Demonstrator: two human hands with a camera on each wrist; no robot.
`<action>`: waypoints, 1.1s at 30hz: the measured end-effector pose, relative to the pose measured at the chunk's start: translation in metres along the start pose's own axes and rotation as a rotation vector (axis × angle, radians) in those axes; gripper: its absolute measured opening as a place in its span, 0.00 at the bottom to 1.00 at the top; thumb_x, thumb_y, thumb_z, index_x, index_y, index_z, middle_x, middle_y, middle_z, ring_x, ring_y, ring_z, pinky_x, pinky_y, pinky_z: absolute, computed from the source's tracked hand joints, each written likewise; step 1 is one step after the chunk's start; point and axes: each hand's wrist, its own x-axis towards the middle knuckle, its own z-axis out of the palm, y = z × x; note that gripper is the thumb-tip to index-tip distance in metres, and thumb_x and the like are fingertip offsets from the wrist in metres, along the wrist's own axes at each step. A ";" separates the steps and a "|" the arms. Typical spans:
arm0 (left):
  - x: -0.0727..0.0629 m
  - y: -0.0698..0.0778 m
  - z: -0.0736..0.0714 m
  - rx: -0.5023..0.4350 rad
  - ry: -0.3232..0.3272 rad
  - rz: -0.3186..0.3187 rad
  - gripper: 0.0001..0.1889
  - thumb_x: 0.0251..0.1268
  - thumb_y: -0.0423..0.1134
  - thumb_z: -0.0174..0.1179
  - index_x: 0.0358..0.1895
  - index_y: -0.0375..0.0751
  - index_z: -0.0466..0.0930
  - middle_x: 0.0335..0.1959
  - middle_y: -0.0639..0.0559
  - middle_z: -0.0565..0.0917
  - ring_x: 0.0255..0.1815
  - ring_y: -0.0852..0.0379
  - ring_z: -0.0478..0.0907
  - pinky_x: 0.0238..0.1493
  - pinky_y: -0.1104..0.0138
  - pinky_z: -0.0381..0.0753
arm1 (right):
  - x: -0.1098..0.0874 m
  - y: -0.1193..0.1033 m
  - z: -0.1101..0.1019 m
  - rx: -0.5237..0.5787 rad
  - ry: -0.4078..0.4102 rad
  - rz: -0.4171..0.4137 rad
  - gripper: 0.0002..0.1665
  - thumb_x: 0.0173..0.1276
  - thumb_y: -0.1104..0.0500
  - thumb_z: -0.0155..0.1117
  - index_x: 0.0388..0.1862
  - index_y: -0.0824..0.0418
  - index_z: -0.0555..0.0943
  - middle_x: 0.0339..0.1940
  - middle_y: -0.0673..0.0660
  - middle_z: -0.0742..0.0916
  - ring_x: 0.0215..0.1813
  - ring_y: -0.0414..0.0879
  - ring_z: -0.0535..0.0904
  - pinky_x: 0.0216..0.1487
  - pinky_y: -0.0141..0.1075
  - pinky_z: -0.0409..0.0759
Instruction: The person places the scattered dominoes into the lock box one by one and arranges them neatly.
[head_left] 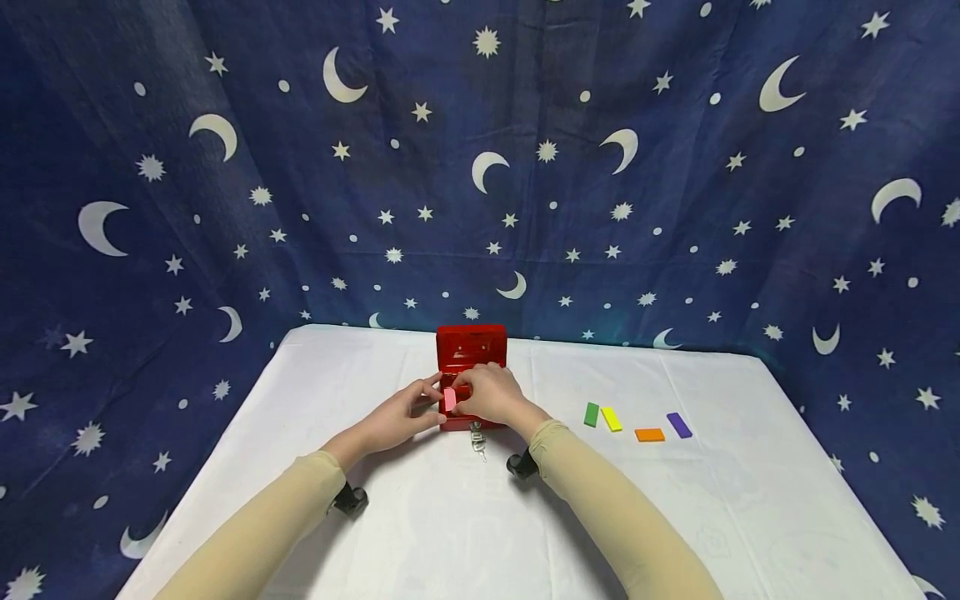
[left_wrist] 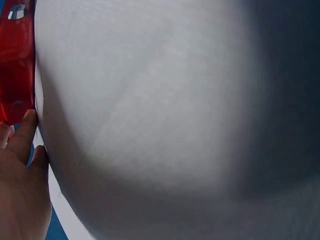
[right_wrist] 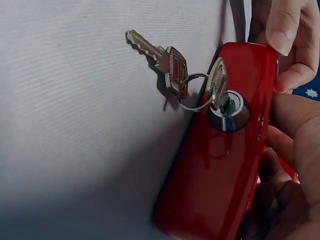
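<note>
A small red metal cash box [head_left: 471,343] stands at the table's middle, its lid raised at the back. My right hand [head_left: 495,395] reaches over its front into the opening and pinches a pink block [head_left: 450,400] near the left inner side. Against the box's left side lies my left hand [head_left: 401,417], fingers fairly straight and the thumb at the front corner. In the right wrist view a key sits in the front lock [right_wrist: 229,112], with a second key [right_wrist: 175,70] hanging from its ring. Much of the box's inside is hidden by my right hand.
Right of the box, a green block [head_left: 591,415], a yellow block [head_left: 612,419], an orange block [head_left: 649,435] and a purple block [head_left: 679,425] lie flat on the white tablecloth [head_left: 450,533]. A dark blue curtain [head_left: 480,208] with moons and stars hangs behind.
</note>
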 end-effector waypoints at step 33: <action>0.000 0.003 -0.001 -0.007 -0.009 0.014 0.20 0.70 0.53 0.67 0.56 0.49 0.73 0.83 0.58 0.54 0.76 0.50 0.66 0.77 0.47 0.57 | 0.009 -0.004 0.008 -0.048 -0.035 -0.003 0.23 0.58 0.45 0.79 0.52 0.49 0.88 0.43 0.44 0.89 0.48 0.46 0.76 0.58 0.48 0.73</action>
